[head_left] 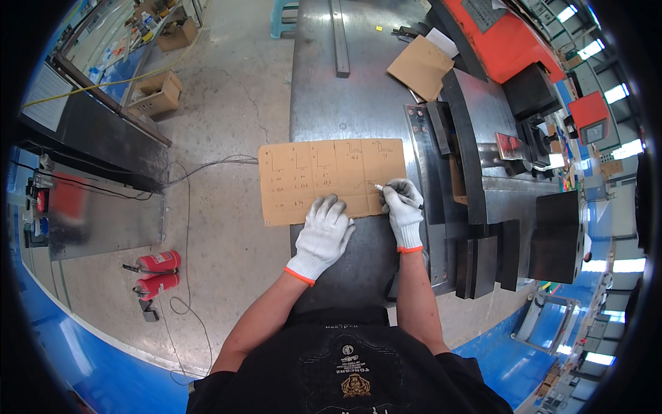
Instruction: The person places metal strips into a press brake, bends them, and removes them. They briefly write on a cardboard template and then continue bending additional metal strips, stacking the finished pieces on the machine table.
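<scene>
A flat piece of brown cardboard (334, 165) lies on a dark metal worktable (358, 103), marked with handwritten columns and small angle sketches. My left hand (323, 228), in a white knit glove with an orange cuff, rests on the cardboard's lower edge with its fingers laid out flat. Gloved the same way, my right hand (403, 210) pinches a marker pen (378, 187). The pen's light tip points at the cardboard's right part; whether it touches the surface I cannot tell.
Right of the cardboard stand a heavy machine with dark steel blocks (483, 262) and a red housing (507, 38). Farther along the table lie a metal bar (339, 41) and a brown board (420, 67). Red fire extinguishers (158, 261), cables and a cardboard box (157, 93) sit on the left floor.
</scene>
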{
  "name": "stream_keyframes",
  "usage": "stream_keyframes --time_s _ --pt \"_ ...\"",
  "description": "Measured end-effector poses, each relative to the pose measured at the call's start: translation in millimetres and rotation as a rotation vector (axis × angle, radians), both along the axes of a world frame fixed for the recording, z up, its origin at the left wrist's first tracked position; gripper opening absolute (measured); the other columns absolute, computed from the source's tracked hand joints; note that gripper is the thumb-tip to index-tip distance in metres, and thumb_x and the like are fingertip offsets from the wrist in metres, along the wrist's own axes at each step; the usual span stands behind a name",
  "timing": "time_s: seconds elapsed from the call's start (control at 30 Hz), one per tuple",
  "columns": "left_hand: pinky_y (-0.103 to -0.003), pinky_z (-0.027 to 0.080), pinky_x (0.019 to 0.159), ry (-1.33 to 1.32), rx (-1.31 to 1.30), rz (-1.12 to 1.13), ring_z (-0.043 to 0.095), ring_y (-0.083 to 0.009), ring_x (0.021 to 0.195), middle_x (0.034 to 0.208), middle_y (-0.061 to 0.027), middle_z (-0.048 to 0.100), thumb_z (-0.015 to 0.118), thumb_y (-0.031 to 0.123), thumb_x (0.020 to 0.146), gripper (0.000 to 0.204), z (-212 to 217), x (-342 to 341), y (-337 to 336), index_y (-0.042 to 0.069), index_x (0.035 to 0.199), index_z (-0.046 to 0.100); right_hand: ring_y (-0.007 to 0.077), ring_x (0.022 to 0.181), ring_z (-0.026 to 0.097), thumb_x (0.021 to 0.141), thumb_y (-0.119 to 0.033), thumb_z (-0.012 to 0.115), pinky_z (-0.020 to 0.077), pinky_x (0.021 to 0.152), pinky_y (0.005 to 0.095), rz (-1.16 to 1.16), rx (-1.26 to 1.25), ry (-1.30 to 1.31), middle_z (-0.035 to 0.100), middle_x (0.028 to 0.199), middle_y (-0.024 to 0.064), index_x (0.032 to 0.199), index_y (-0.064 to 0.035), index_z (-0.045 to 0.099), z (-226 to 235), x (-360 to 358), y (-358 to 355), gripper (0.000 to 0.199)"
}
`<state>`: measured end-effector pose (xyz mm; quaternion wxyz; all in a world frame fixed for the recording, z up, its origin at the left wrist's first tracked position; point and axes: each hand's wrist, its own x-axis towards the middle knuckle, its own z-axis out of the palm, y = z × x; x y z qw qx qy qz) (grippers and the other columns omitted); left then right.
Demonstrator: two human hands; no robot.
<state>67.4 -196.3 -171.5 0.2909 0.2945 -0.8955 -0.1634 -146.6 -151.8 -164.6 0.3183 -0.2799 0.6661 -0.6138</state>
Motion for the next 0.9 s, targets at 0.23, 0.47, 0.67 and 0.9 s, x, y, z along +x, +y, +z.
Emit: stream_keyframes --time_s 0.23,0.47,0.67,0.9 --pt "-0.055 0.043 0.115 -0.002 0.012 -0.005 0.054 -0.0393 0.135 0.131 -0.0140 0.062 0.080 0.021 0.088 0.028 0 -1 0 0.005 0.103 0.064 0.0059 0.068 0.063 0.096 -0.001 0.074 0.0500 0.056 0.0224 0.029 -0.009 -0.039 0.070 0.084 0.0024 0.100 -0.0020 0.068 5 5 1 0.007" --pt "-0.056 0.042 0.116 0.018 0.008 -0.012 0.054 -0.0396 0.134 0.131 -0.0144 0.062 0.080 0.021 0.088 0.027 -2 1 0 0.005 0.103 0.065 0.0069 0.075 0.064 0.095 -0.001 0.074 0.0534 0.066 0.0244 0.067 -0.030 -0.077 0.070 0.089 0.0022 0.101 -0.0014 0.068 11 3 -11 0.008" --pt "-0.056 0.043 0.115 0.034 0.025 -0.002 0.055 -0.0394 0.134 0.130 -0.0146 0.062 0.080 0.021 0.088 0.027 0 0 -1 0.004 0.103 0.064 0.0061 0.076 0.063 0.094 0.001 0.075 0.0538 0.068 0.0238 0.096 -0.019 -0.015 0.070 0.088 0.0022 0.100 -0.0001 0.069 0 5 -14 0.010" --pt "-0.055 0.043 0.115 0.024 0.026 0.010 0.055 -0.0391 0.136 0.130 -0.0144 0.063 0.079 0.021 0.089 0.026 -4 1 0 0.005 0.102 0.065 0.0059 0.078 0.063 0.094 0.000 0.075 0.0545 0.071 0.0239 0.088 -0.002 -0.005 0.071 0.087 0.0021 0.100 0.0001 0.069 4 7 -16 0.009"
